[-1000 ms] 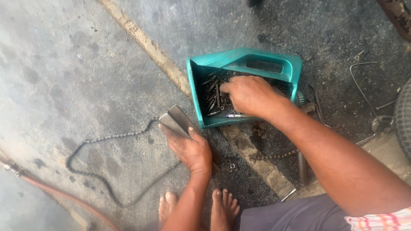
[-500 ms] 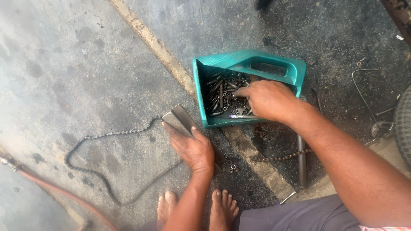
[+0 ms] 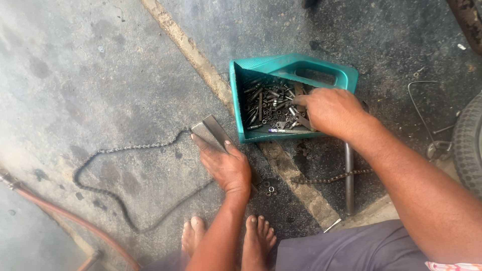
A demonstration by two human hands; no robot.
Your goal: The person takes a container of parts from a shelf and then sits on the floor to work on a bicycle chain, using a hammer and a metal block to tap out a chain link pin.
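The right hand [image 3: 329, 111] has slid rightward across the teal cut-open plastic container [image 3: 241, 100] of bolts and nuts [image 3: 266, 103], fingers curled, now picking rather than searching. The left hand [image 3: 226, 165], fingers spread, presses a flat metal block [image 3: 211, 131] onto the concrete floor [image 3: 100, 75], beside the bike chain [image 3: 125, 148].

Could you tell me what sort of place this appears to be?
Probably a small repair workshop floor: a teal tray of loose bolts, a drive chain on stained concrete, and a tyre at the edge.
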